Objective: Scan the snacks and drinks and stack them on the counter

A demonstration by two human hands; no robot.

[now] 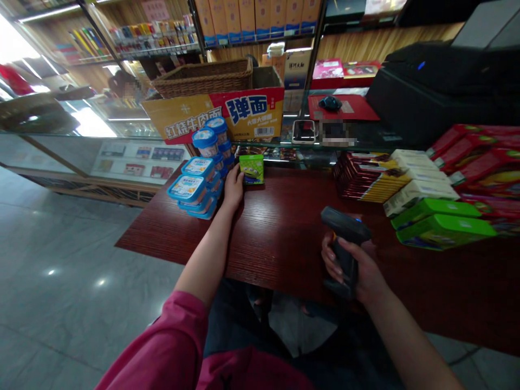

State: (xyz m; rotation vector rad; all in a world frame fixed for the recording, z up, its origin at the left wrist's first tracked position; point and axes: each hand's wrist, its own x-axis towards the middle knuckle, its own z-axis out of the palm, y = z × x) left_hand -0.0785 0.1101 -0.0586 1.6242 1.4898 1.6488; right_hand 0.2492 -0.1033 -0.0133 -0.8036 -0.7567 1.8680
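Note:
My right hand (351, 262) is wrapped round the grip of a black barcode scanner (345, 225), its head pointing up and left over the dark red wooden counter (280, 233). At the far side of the counter, my left hand (234, 187) grips the left edge of a small green packet (252, 169); some of its fingers are hidden. Just left of that hand stand stacked blue-and-white tubs (189, 187), rectangular in front. Round blue tubs (205, 142) are piled behind them.
Behind the tubs is a printed noodle carton (252, 116) with a wicker basket (203, 76). On the right stand green boxes (444, 230), pale boxes (422, 189), dark red packs (365, 176) and red bags (479, 157). A mouse (330, 103) lies on a red mat.

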